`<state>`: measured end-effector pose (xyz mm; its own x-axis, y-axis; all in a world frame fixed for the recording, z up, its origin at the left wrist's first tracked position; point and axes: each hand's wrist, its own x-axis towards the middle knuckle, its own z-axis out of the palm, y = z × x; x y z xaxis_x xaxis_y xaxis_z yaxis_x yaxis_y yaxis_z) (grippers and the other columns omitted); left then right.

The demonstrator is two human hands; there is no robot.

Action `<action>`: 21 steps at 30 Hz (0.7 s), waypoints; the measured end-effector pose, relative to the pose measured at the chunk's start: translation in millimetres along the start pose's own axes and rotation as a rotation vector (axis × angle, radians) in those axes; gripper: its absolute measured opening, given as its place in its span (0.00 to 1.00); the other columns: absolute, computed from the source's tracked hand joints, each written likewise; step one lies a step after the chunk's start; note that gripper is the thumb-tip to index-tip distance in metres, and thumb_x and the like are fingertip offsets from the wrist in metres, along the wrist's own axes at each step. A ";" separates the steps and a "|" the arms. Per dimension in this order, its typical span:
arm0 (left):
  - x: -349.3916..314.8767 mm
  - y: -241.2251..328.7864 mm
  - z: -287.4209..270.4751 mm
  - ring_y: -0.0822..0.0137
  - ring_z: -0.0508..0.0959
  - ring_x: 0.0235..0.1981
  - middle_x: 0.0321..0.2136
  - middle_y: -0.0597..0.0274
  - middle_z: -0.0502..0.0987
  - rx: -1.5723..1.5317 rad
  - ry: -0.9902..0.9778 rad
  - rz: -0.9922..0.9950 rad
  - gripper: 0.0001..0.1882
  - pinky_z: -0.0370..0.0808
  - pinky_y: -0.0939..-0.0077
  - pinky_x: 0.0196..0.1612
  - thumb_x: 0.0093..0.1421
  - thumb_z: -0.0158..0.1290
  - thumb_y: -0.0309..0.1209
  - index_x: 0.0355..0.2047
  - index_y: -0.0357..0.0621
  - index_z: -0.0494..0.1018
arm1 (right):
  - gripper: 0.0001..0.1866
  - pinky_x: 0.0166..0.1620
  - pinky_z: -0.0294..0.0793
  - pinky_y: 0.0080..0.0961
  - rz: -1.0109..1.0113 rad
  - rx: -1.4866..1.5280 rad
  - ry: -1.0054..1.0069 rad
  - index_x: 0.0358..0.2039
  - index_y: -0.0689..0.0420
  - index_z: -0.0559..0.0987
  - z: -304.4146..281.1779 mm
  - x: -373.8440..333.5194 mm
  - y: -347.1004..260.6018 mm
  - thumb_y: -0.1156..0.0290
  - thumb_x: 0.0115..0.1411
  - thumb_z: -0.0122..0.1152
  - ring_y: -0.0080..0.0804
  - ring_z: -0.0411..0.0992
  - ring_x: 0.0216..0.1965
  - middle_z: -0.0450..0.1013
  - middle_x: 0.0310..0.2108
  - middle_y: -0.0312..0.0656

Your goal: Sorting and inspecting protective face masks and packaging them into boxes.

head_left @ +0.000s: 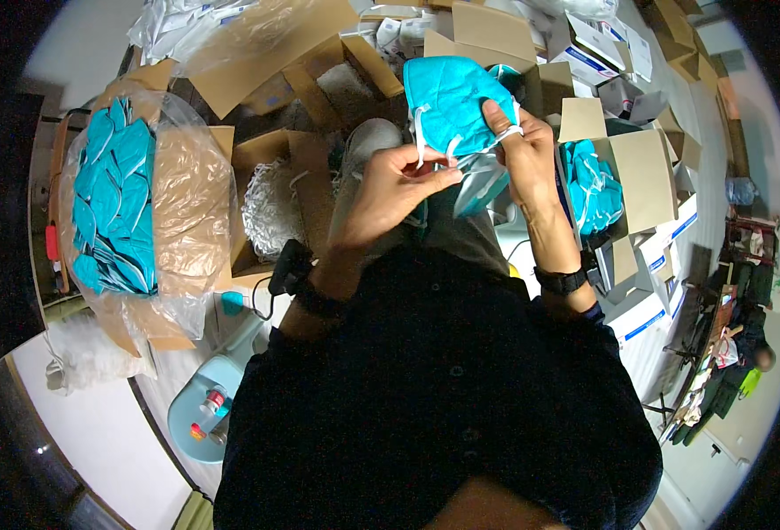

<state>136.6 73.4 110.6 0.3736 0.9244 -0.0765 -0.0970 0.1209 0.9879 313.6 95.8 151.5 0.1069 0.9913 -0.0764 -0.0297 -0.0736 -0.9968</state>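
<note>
Up in front of me is a teal face mask (456, 102) with white elastic straps. My right hand (531, 163) is closed on its right side, the thumb lying on the teal fabric and a white strap by the fingers. At the lower edge of the mask, my left hand (390, 190) pinches a white strap (420, 137) between thumb and fingers. Below the hands, something teal and pale shows blurred over my lap. To the left stands a box lined with clear plastic, holding many teal masks (112, 194). More teal masks (591, 187) lie in an open carton on the right.
Between my left arm and the lined box, a carton holds a heap of white straps (275, 208). A blue-grey stool (182, 411) carries a bottle. Open cardboard boxes (482, 35) crowd the far side, and white cartons (641, 309) stand right. A person (743, 353) is far right.
</note>
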 end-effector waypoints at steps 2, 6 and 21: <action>-0.7 3.1 2.6 0.81 0.72 0.29 0.28 0.69 0.76 0.118 0.041 -0.075 0.10 0.68 0.87 0.33 0.57 0.58 0.32 0.36 0.37 0.76 | 0.12 0.28 0.63 0.13 0.011 0.010 -0.012 0.28 0.62 0.80 0.3 3.0 2.5 0.66 0.60 0.59 0.12 0.63 0.24 0.74 0.24 0.28; -4.3 10.6 -6.2 0.79 0.72 0.32 0.29 0.68 0.75 0.007 0.022 -0.097 0.11 0.68 0.84 0.37 0.60 0.55 0.33 0.37 0.38 0.74 | 0.12 0.25 0.59 0.13 0.017 0.003 0.000 0.26 0.61 0.80 -3.6 9.4 11.2 0.66 0.60 0.60 0.11 0.61 0.22 0.72 0.22 0.26; -11.8 58.8 -47.9 0.72 0.72 0.27 0.26 0.61 0.75 0.102 0.025 -0.140 0.20 0.64 0.81 0.29 0.66 0.39 0.45 0.28 0.43 0.70 | 0.21 0.17 0.41 0.17 0.305 0.105 0.299 0.25 0.55 0.78 -64.2 23.0 47.0 0.49 0.59 0.57 0.13 0.48 0.12 0.57 0.12 0.23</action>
<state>82.3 87.0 163.2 0.3539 0.9100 -0.2159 0.0489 0.2125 0.9759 378.5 108.1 101.5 0.3601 0.8497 -0.3852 -0.2040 -0.3312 -0.9212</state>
